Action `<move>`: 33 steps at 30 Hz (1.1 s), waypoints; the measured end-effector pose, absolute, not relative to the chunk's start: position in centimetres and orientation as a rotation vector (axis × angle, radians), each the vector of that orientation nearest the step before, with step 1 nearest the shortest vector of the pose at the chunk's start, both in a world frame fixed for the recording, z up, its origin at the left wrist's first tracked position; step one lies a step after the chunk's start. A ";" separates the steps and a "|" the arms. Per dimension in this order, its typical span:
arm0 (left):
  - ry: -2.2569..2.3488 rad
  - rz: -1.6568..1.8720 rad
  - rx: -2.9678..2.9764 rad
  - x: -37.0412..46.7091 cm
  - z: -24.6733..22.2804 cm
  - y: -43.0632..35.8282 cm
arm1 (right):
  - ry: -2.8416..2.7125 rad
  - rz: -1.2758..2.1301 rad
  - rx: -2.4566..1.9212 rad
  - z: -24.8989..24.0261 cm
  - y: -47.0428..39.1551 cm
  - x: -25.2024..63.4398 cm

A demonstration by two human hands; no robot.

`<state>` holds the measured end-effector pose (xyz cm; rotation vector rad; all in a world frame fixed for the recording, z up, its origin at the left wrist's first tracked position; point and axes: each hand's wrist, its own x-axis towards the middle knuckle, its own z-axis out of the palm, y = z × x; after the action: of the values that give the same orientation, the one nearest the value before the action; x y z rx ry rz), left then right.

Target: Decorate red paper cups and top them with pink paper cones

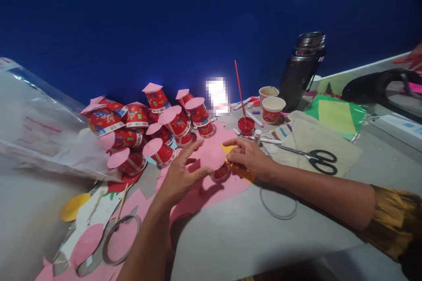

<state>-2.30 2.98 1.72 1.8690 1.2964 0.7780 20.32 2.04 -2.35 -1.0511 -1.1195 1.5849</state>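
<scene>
In front of me an upturned red paper cup [220, 173] stands with a round pink paper piece [212, 154] on top. My left hand [180, 174] is at its left, thumb and fingers spread apart, the thumb tip by the paper's lower edge. To the right of the paper, my right hand [249, 158] is held with its fingers bent and apart, the fingertips near the rim. Neither hand visibly grips anything. Pink paper sheets [204, 199] lie underneath, and a yellow paper piece [242, 173] sits partly below my right hand.
Several red cups with pink paper tops [132, 116] are piled at left, beside a plastic bag [42, 127]. A tape roll [106, 246] lies front left. To the right are scissors [321, 162], a red paint pot [246, 128], a paper cup [273, 109] and a dark flask [298, 72].
</scene>
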 end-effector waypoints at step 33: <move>1.285 0.801 1.863 -0.6 1.0 2.4 | -1.764 0.790 -1.297 -3.7 2.3 20.7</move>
<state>-0.58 2.43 0.98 1.8629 1.2853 0.8007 20.67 2.33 -3.68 -1.2973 -1.7636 0.7900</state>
